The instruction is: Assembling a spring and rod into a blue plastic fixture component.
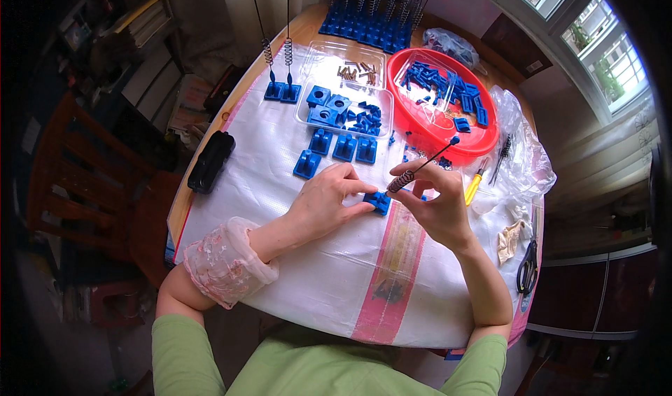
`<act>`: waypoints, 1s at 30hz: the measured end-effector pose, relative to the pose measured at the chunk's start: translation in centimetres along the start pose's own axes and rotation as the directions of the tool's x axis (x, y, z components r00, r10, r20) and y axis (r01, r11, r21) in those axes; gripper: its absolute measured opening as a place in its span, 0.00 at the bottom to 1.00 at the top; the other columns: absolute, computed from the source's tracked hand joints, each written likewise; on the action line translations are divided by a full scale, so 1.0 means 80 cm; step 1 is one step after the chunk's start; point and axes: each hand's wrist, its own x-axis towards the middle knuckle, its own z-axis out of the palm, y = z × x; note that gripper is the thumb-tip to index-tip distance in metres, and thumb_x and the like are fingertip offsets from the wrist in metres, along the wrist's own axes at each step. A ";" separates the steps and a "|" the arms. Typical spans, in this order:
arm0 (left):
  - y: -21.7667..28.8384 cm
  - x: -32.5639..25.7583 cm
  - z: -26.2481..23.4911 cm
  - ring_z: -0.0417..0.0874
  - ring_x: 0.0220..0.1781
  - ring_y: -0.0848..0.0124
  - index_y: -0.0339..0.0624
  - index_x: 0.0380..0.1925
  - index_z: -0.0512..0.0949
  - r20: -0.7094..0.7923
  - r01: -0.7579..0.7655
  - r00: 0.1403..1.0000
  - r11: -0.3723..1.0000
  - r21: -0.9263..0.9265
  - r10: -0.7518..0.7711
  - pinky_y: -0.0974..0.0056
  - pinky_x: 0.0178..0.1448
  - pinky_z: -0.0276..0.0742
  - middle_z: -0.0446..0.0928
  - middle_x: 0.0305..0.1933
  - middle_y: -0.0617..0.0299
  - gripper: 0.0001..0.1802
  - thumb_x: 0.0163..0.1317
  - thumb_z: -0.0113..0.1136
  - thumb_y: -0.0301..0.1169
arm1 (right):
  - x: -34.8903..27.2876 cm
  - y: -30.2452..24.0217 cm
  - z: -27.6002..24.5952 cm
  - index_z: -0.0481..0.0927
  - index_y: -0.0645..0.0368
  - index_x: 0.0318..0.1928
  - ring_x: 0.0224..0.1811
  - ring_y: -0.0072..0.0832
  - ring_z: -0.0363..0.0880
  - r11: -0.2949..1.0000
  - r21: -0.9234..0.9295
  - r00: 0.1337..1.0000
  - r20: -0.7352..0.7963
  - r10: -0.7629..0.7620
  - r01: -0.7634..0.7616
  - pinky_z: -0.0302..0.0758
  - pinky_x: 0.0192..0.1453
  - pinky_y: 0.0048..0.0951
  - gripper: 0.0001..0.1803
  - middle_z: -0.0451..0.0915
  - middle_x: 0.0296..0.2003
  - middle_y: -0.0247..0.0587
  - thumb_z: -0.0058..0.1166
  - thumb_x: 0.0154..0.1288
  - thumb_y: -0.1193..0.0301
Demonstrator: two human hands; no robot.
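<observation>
My left hand pinches the left side of a small blue plastic base on the white sheet. Between the fingers of my right hand is a dark coil-spring rod with a blue ball tip, tilted up to the right. Its lower end meets the base or hovers just over it; which one I cannot tell. Beyond my left hand stand several loose blue bases. Two finished-looking spring rods on blue bases stand upright farther left.
A clear tray holds blue parts, with brass-coloured pins behind. A red basin of blue pieces sits right, near a yellow-handled tool, plastic bag and scissors. A black case lies left; assembled rods crowd the back.
</observation>
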 end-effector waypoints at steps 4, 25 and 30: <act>0.000 0.000 0.000 0.81 0.46 0.62 0.49 0.48 0.91 -0.004 -0.006 1.000 1.000 0.003 0.006 0.60 0.51 0.79 0.79 0.41 0.59 0.16 0.60 0.78 0.35 | 0.001 -0.001 -0.001 0.86 0.61 0.49 0.26 0.18 0.85 0.999 -0.030 1.000 0.016 -0.027 0.027 0.78 0.30 0.22 0.15 0.90 0.34 0.38 0.70 0.61 0.82; 0.000 0.000 0.000 0.81 0.46 0.62 0.50 0.49 0.91 -0.001 0.003 1.000 1.000 0.004 -0.003 0.59 0.51 0.78 0.79 0.41 0.59 0.17 0.60 0.78 0.35 | 0.002 0.003 0.000 0.86 0.63 0.43 0.37 0.34 0.92 0.986 -0.095 0.991 0.017 -0.136 0.137 0.85 0.43 0.31 0.13 0.91 0.37 0.43 0.73 0.57 0.82; -0.001 0.000 0.001 0.81 0.46 0.62 0.50 0.49 0.91 -0.006 -0.003 1.000 1.000 0.011 0.003 0.59 0.51 0.78 0.79 0.40 0.59 0.16 0.60 0.78 0.35 | 0.003 0.001 0.001 0.86 0.62 0.44 0.36 0.33 0.92 0.982 -0.114 0.989 0.011 -0.150 0.150 0.85 0.42 0.31 0.14 0.91 0.37 0.42 0.73 0.57 0.81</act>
